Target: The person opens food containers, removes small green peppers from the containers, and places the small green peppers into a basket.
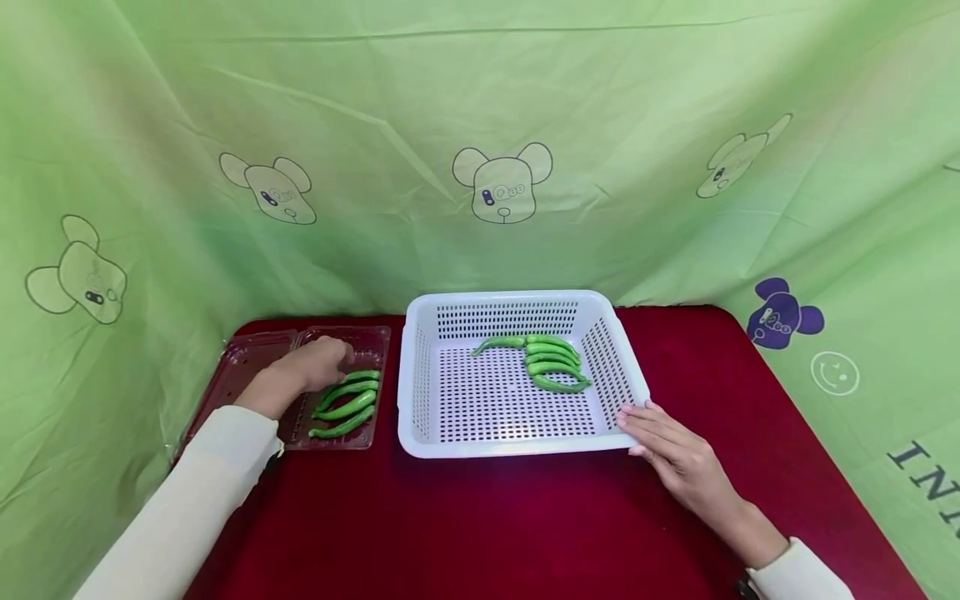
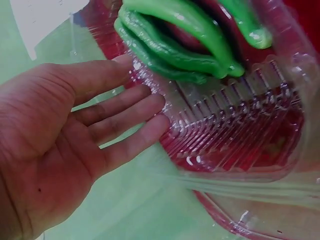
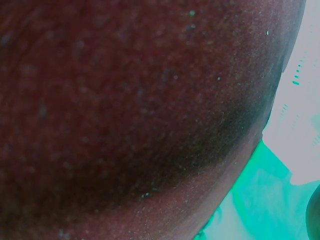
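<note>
My left hand [image 1: 318,364] reaches over a clear plastic clamshell box [image 1: 382,350] holding several green chili peppers [image 1: 352,406]. In the left wrist view the left hand [image 2: 75,130] has its fingers extended near the box, nothing held, the fingertips just beside the peppers [image 2: 175,35]. Across the table, a white slotted plastic basket [image 1: 517,451] has several green chili peppers [image 1: 553,367] lying toward the right of its floor. On the basket's front right corner rests my right hand [image 1: 686,462], its fingers fairly straight over the rim.
A dark red cloth [image 1: 517,525] covers the table. Light green fabric [image 1: 375,92] printed with bear heads hangs behind and at the sides. Left of the peppers lies the other half of the clear box [image 1: 247,358]. A dark reddish surface, unclear what, fills most of the right wrist view.
</note>
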Tool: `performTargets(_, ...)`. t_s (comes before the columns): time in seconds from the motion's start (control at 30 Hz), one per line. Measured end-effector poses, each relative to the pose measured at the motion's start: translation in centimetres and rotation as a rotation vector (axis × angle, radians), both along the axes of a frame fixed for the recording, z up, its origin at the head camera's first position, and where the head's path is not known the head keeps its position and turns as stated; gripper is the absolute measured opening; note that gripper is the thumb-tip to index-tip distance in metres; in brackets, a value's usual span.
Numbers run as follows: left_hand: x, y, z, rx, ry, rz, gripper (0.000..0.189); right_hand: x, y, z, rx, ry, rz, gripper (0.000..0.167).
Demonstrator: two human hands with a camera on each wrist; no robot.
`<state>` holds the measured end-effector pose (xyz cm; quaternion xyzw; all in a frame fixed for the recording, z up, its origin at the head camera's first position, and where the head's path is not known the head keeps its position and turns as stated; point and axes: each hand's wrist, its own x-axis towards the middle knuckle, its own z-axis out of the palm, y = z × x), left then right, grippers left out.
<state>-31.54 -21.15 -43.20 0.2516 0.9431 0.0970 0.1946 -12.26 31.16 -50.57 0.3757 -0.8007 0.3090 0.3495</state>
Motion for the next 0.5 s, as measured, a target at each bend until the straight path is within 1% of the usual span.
performTargets(0.13, 0.3, 0.2, -0.9, -0.008, 0.009, -0.017, 0.027, 0.0, 0.0, 0.0, -0.002, -0.002, 0.001, 0.039)
performTargets(0.2, 0.4, 0.1, -1.4, 0.0, 0.013, -0.021, 0.028, 0.0, 0.0, 0.0, -0.003, -0.001, 0.003, 0.039)
performTargets(0.3, 0.4, 0.1, -2.0, 0.02, 0.039, -0.023, 0.031, 0.0, 0.0, 0.0, -0.007, -0.002, 0.005, 0.038)
performTargets(0.43, 0.4, 0.1, -2.6, 0.039, 0.083, -0.004, 0.029, 0.0, -0.1, 0.0, -0.017, 0.002, 0.009, 0.038)
performTargets(0.5, 0.4, 0.2, -2.8, 0.041, 0.093, 0.004, 0.025, 0.0, -0.1, 0.0, -0.018, 0.006, 0.009, 0.038)
